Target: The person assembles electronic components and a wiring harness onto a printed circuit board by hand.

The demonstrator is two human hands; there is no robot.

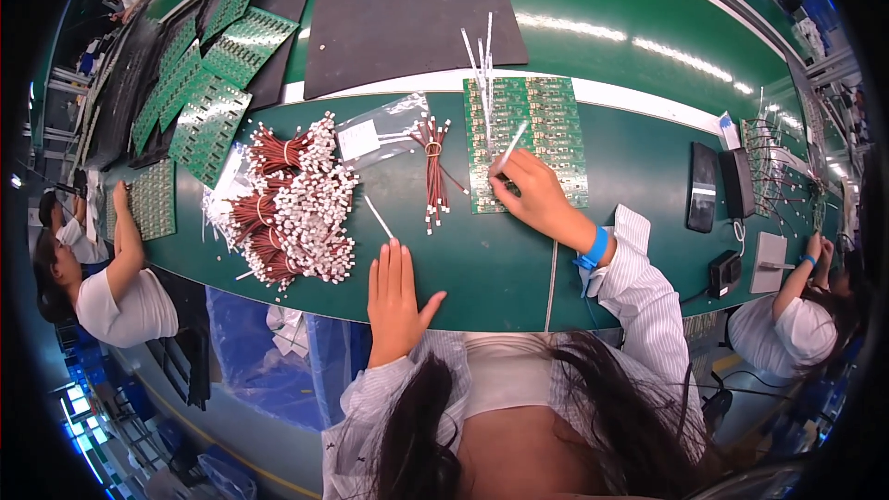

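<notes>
My left hand (pixel 394 294) lies flat on the green table with its fingers stretched out and the thumb apart. Just beyond its fingertips is a narrow white strip (pixel 378 218), its near end by the fingers. Over the lower left part of a green circuit board panel (pixel 556 153), my right hand (pixel 537 196) is closed in a pinch on another narrow white strip (pixel 514 143) that points up and away. Several pale strips (pixel 488 83) rise from the panel's upper left and reach past its far edge. A blue band circles the right wrist.
Left of my hands is a heap of brown cables with white connectors (pixel 296 204); a tied bundle (pixel 433 171) and a clear bag (pixel 381 130) lie nearby. Stacked circuit boards (pixel 213 83) stand far left. A phone (pixel 702 187) lies right. People work at both sides.
</notes>
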